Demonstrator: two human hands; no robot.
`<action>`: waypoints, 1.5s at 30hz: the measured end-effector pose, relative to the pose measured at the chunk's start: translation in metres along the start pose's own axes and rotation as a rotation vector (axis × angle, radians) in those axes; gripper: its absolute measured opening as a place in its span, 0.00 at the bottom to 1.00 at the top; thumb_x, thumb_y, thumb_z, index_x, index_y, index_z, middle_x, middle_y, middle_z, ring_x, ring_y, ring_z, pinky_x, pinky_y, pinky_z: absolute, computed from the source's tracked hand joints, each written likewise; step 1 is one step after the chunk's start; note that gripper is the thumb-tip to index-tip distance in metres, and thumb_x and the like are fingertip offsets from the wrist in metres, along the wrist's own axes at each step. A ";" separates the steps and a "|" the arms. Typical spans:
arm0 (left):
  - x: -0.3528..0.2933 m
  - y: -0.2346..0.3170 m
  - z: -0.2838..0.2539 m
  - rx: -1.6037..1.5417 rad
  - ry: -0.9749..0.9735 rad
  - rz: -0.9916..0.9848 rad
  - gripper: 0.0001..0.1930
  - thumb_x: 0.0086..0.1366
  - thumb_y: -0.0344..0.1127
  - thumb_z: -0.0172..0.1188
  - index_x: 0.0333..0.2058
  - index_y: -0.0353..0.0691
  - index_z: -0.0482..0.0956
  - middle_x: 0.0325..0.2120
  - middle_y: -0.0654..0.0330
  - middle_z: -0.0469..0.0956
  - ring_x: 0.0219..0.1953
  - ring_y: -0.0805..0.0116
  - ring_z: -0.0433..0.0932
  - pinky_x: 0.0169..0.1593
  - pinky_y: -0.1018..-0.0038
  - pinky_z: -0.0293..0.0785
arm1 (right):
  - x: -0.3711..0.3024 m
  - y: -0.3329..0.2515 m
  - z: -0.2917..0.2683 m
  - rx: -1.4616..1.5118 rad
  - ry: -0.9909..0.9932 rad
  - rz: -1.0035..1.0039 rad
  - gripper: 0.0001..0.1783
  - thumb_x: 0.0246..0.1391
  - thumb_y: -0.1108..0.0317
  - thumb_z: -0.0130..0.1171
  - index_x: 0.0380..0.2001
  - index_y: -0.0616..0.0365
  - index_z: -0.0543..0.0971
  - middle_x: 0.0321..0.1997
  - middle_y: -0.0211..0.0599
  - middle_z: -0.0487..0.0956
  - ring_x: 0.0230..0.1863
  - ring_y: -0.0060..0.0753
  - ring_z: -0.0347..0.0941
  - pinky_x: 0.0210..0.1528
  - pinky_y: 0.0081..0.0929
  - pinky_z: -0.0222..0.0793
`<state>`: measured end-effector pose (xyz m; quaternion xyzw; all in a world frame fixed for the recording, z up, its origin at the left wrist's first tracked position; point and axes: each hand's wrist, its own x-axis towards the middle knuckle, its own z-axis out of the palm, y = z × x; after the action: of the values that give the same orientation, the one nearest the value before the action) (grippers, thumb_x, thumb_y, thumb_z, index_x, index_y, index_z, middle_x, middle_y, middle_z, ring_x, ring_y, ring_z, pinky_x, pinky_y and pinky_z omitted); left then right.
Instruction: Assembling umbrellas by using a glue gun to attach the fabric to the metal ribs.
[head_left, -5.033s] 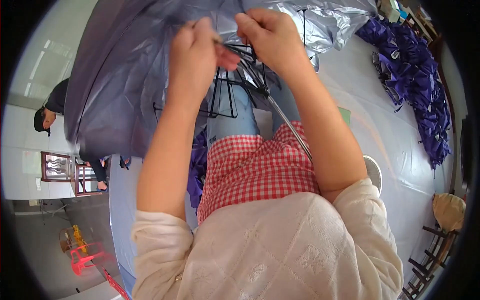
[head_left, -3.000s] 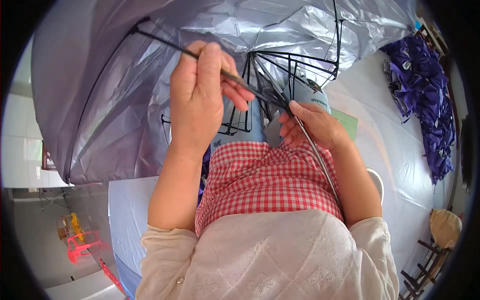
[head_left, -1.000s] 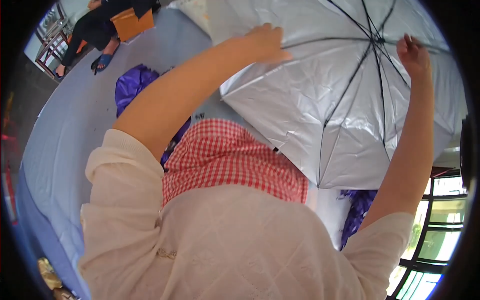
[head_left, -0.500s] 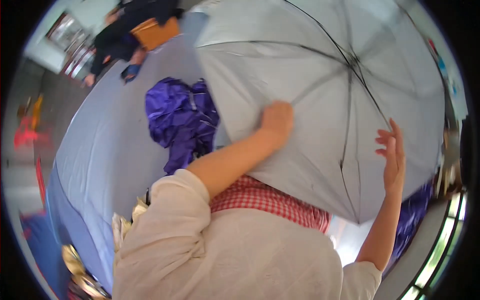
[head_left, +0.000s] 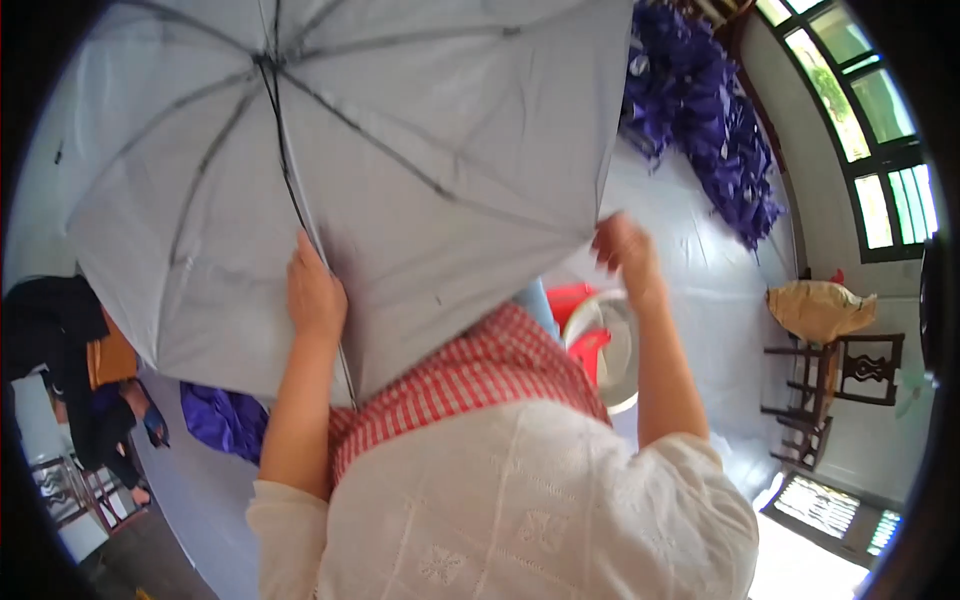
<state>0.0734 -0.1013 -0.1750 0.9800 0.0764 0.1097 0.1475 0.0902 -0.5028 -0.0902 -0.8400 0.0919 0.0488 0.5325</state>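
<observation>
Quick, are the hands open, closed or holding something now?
Left hand: at a rib of the umbrella; grip unclear.
Right hand: blurred near the umbrella's edge; cannot tell open or closed.

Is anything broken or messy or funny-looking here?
Just one little thing: a small dark mark on the gray inside of the open umbrella, toward its lower edge. It looks odd because the fabric around it is plain. It's too tiny to tell whether it's dirt or a hole.
</observation>
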 end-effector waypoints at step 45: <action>0.109 -0.020 -0.006 -0.682 0.223 -0.147 0.18 0.57 0.27 0.60 0.46 0.34 0.71 0.32 0.49 0.75 0.33 0.52 0.75 0.39 0.64 0.72 | 0.059 -0.132 0.144 0.513 -0.895 0.153 0.25 0.48 0.68 0.62 0.50 0.63 0.70 0.37 0.42 0.78 0.37 0.41 0.78 0.40 0.37 0.75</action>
<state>0.1750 -0.0610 -0.1548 0.8484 0.1211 0.2240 0.4641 0.1778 -0.3240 -0.0458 -0.5701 -0.0745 0.4179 0.7034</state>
